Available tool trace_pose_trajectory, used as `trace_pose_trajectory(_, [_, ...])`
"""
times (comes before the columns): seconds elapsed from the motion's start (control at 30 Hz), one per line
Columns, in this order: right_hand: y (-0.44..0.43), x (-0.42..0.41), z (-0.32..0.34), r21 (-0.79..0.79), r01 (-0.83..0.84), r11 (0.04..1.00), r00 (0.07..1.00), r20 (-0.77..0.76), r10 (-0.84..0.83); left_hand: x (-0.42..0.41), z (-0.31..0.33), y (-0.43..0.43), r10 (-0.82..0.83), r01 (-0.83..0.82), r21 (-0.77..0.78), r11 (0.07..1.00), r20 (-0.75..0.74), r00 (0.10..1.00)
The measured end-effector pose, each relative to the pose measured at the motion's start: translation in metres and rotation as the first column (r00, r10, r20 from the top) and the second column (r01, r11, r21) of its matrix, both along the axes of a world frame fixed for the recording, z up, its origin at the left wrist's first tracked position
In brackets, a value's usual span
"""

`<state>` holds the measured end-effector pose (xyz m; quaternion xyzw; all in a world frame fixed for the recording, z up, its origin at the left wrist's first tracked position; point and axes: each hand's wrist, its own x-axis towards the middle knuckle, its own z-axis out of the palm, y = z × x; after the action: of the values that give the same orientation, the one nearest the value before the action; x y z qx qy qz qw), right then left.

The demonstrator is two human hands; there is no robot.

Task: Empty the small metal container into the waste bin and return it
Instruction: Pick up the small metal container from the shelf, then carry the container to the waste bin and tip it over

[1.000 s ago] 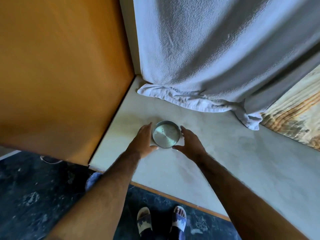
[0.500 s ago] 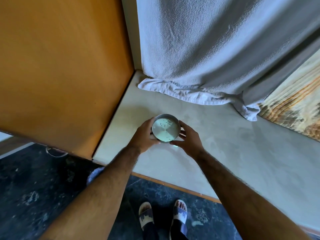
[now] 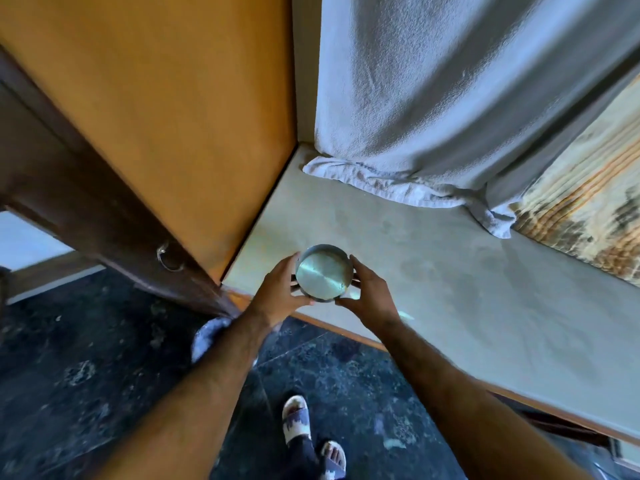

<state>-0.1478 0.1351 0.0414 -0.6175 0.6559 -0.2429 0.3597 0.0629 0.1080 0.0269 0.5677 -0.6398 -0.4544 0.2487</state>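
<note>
The small round metal container is held upright between both hands, lifted above the front edge of a pale stone counter. My left hand grips its left side and my right hand grips its right side. Its shiny inside bottom faces the camera; I cannot make out any contents. No waste bin is in view.
An orange wooden cabinet side with a dark frame and metal ring stands to the left. A grey towel hangs onto the counter's back. A patterned panel is at right. Below is dark stone floor with my sandalled feet.
The container has come up off the counter and back toward its front edge, held in both hands. The view has pulled back and turned left, showing more floor.
</note>
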Motion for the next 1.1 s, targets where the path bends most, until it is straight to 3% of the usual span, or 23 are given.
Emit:
trace_pose_trajectory(0.27, [0.044,0.054,-0.010,-0.007,-0.205,0.979,0.971,-0.130,0.202,0.052,-0.003,0.077,0.142,-0.141,-0.031,0.989,0.043,0.989])
trace_pose_trajectory(0.5, [0.071,0.121,-0.021,-0.025,-0.328,0.944,0.926,-0.208,0.316,0.116,-0.009,0.134,0.282,-0.283,0.053,0.958,0.029,0.959])
trace_pose_trajectory(0.8, [0.089,0.234,-0.049,-0.074,-0.483,0.872,0.859,-0.236,0.455,0.235,-0.033,0.162,0.336,-0.346,0.019,0.938,0.190,0.922])
trace_pose_trajectory(1.1, [0.079,0.311,-0.095,-0.065,-0.369,0.927,0.926,-0.108,0.361,0.320,-0.090,0.155,0.352,-0.360,0.036,0.932,0.141,0.925])
